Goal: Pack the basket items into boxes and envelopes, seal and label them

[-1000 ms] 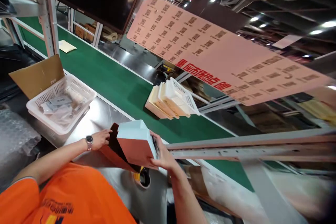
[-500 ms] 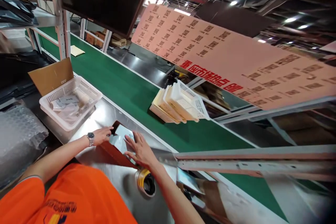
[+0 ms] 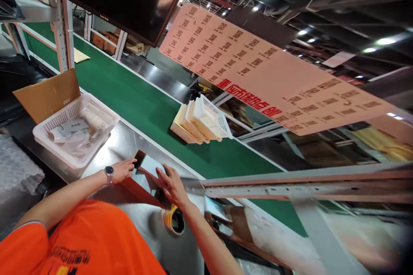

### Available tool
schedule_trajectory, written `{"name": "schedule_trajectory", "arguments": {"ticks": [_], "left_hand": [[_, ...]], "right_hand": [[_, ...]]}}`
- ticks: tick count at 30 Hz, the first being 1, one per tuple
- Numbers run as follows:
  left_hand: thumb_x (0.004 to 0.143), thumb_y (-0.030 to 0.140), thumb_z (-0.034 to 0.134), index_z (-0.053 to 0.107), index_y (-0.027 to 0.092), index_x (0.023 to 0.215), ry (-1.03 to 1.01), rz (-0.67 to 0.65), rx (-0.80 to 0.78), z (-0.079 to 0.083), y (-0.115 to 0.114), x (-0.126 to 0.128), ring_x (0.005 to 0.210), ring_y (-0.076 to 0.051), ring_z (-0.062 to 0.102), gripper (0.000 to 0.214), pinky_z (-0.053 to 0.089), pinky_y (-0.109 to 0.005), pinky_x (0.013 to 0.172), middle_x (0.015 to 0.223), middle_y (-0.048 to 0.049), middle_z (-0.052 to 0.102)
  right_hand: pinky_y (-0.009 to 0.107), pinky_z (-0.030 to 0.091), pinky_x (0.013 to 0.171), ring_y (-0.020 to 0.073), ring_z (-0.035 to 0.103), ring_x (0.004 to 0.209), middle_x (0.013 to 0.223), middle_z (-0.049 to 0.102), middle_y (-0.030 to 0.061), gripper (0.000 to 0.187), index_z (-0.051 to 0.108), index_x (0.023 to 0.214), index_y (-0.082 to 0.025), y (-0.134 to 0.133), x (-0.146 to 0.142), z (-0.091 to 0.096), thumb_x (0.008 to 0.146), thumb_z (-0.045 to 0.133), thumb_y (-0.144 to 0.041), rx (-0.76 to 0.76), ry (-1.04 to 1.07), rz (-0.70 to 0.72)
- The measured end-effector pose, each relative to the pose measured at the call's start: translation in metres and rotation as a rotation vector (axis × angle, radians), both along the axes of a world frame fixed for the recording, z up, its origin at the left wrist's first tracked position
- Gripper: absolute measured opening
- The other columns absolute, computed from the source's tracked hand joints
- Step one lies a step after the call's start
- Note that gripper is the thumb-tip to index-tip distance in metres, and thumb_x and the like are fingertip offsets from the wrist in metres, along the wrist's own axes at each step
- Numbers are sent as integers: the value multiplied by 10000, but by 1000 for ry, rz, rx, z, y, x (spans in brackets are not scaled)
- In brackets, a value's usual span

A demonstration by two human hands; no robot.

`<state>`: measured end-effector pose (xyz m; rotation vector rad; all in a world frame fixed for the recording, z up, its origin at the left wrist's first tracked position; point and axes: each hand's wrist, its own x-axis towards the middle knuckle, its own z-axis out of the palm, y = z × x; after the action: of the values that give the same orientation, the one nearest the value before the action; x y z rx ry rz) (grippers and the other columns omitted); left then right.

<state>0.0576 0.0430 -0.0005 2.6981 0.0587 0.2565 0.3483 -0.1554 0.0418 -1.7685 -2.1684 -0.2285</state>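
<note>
right hand [image 3: 172, 182]: open, palm flat, pressing down on the pale box inside the red-brown carton [image 3: 142, 182]
left hand [image 3: 121, 170]: fingers curled on the carton's far-left edge, bracing it; wristwatch on that wrist
carton: low on the steel bench [image 3: 122, 142] right in front of the orange shirt, flaps open, dark inner face showing
pale box [image 3: 149, 165]: smooth, light grey-blue, sits in the carton mouth between the hands
technique: my read – keep the left hand steady on the edge, push evenly with a flat palm so the box seats square, no tilt
tape roll [image 3: 173, 219]: yellow ring, just beside the right wrist, lying flat
basket [image 3: 106, 114]: white perforated plastic, left on the bench; clear bags and paper inside, cardboard sheet behind it
bubble wrap [image 3: 16, 176]: far left, crinkled
belt [image 3: 145, 103]: green, matte, beyond the bench
stacked baskets [image 3: 200, 122]: cream and white, tipped on edge on the belt
sign [image 3: 258, 73]: pink sheet overhead, barcode rows, red lettering
</note>
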Motion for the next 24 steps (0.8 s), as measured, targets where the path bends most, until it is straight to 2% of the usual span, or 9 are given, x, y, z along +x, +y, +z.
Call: {"name": "schedule_trajectory", "arguments": {"ticks": [5, 8, 10, 11, 13, 16, 18, 20, 24], "left_hand": [[1017, 101, 717, 878, 174, 983, 76, -37, -4, 2, 5, 3, 1684, -366, 457, 181, 419, -515, 1391, 1327, -145, 787], [1011, 63, 695, 872, 184, 968, 80, -29, -21, 1, 5, 3, 1699, -341, 440, 218, 402, -513, 1402, 1328, -131, 788], [1009, 57, 690, 867, 183, 966, 75, -23, -23, 0, 4, 3, 1700, -336, 441, 222, 392, -514, 1409, 1337, -128, 786], [1011, 58, 686, 866, 181, 968, 75, -21, -24, -1, 3, 2, 1698, -340, 442, 223, 390, -519, 1410, 1344, -128, 785], [1015, 60, 682, 865, 173, 972, 76, -20, -26, -1, 2, 2, 1696, -353, 441, 219, 400, -529, 1404, 1359, -131, 783], [1027, 67, 685, 862, 160, 956, 65, 1, -34, 1, 0, 1, 1691, -361, 447, 213, 418, -527, 1394, 1357, -139, 785], [1035, 90, 703, 858, 159, 930, 55, 12, -35, 2, 0, 0, 1676, -356, 472, 200, 438, -519, 1383, 1323, -142, 795], [1033, 101, 720, 854, 166, 914, 47, 18, -20, 2, -1, -1, 1655, -342, 505, 191, 453, -505, 1373, 1286, -139, 804], [1052, 115, 709, 855, 182, 961, 79, 53, 36, 2, -6, -3, 1653, -311, 510, 184, 438, -489, 1378, 1332, -124, 797]], "right_hand": [[585, 653, 1144, 354, 643, 1463, 1656, 581, 184, 548, 575, 1644, -298, -2, -2, -13, 1098, 563, -245, -89, 92, -47], [686, 527, 1282, 436, 499, 1629, 1711, 572, 173, 356, 796, 1333, -230, -10, -12, -25, 1064, 567, -178, -296, 3, -60], [760, 414, 1346, 480, 372, 1710, 1739, 566, 155, 256, 849, 1099, -209, -12, -16, -27, 1030, 608, -158, -401, -46, -35], [781, 386, 1355, 481, 347, 1725, 1743, 567, 157, 235, 854, 1089, -208, -10, -17, -26, 1027, 630, -176, -425, -45, -22], [779, 387, 1357, 454, 355, 1728, 1754, 549, 195, 316, 822, 1316, -202, 2, -19, -23, 1049, 669, -273, -445, 9, 8], [719, 416, 1359, 438, 375, 1721, 1774, 490, 281, 740, 577, 1669, -141, 33, -25, -23, 1029, 747, -470, -563, 114, 116], [656, 419, 1373, 418, 414, 1701, 1768, 496, 287, 871, 483, 1732, -121, 52, -31, -25, 1020, 745, -548, -653, 143, 193], [599, 427, 1376, 380, 483, 1654, 1752, 520, 277, 863, 405, 1771, -111, 62, -37, -28, 1079, 639, -569, -675, 145, 219], [629, 458, 1328, 401, 584, 1522, 1667, 580, 310, 898, 277, 1806, -51, 59, -44, -31, 1116, 522, -571, -652, 116, 212]]}}
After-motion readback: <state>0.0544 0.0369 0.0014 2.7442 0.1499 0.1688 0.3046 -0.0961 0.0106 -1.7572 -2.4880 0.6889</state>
